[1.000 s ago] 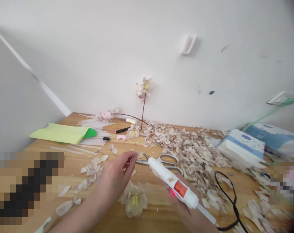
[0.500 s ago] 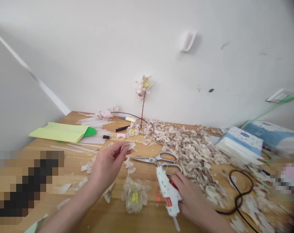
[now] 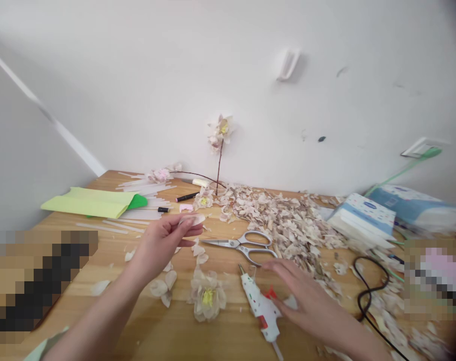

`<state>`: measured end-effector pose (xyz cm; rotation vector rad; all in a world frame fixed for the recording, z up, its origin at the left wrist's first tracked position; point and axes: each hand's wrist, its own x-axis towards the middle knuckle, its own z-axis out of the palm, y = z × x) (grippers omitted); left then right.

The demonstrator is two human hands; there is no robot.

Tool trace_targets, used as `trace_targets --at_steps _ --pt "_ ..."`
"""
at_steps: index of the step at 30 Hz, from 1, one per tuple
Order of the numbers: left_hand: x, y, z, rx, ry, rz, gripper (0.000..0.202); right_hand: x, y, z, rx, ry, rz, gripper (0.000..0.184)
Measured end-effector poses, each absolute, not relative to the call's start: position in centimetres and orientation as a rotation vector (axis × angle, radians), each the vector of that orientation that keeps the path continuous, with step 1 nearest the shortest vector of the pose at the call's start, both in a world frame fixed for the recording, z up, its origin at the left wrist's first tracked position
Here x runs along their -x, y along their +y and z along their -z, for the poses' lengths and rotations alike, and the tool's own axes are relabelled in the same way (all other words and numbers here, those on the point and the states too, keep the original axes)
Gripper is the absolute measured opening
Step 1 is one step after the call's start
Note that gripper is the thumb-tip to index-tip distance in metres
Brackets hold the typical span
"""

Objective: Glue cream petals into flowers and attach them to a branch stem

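Petal pinched in left hand above table, long axis crosswise, tip pointing right. Glue gun on table, nozzle forward, slightly left; right hand alongside, fingers loosely spread, contact unclear.

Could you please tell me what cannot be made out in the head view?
In the head view:
Glue gun handle: mostly hidden by the right grip.
Petal: pinched part covered by the left grip.
Black cord: one end beyond the bottom edge.
Nearer tissue pack: lettering too small.
Far-left area: masked by a mosaic.
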<state>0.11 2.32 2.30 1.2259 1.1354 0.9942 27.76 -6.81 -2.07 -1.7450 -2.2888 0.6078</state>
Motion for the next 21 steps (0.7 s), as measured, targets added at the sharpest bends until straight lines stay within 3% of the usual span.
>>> trace_targets --at_steps 3,12,21 --pt "0.0 2.2 -2.7 -1.196 1.123 -0.988 0.028 -25.6 -4.8 2.2 1.673 -2.171 -0.682 0.040" --pt "0.4 1.8 -3.5 -1.150 0.989 -1.046 0.026 -19.8 -1.7 3.7 1.343 -2.404 -0.934 0.087" --pt "0.6 1.6 -3.3 -1.165 0.939 -1.011 0.026 -17.6 -1.9 5.0 1.274 -2.471 -0.968 0.076"
